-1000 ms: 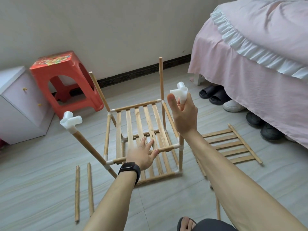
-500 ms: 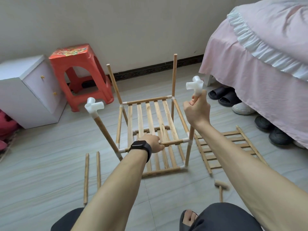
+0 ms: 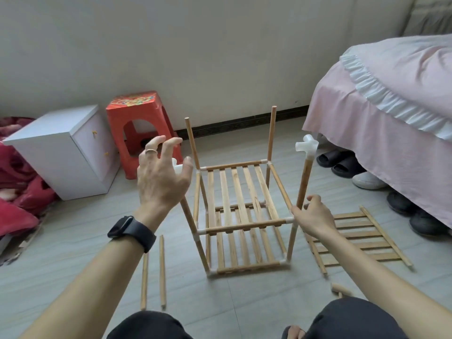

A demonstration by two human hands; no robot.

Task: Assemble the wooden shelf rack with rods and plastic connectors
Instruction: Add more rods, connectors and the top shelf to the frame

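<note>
The wooden rack stands on the floor with two slatted shelves and upright rods at its corners. The two rear rods have bare tops. A white plastic connector caps the front right rod. My right hand pinches that rod at its base, by the upper shelf's corner joint. My left hand is raised with fingers spread and bent, holding nothing, just in front of the front left connector, which it mostly hides.
A loose slatted shelf panel lies on the floor to the right, a small wooden mallet near my knee. Two loose rods lie at the left. A red stool, white cabinet, bed and shoes surround the spot.
My left hand let go of the upper shelf's front rail and rose to the front left connector. My right hand slid from the top of the front right rod down to its base.
</note>
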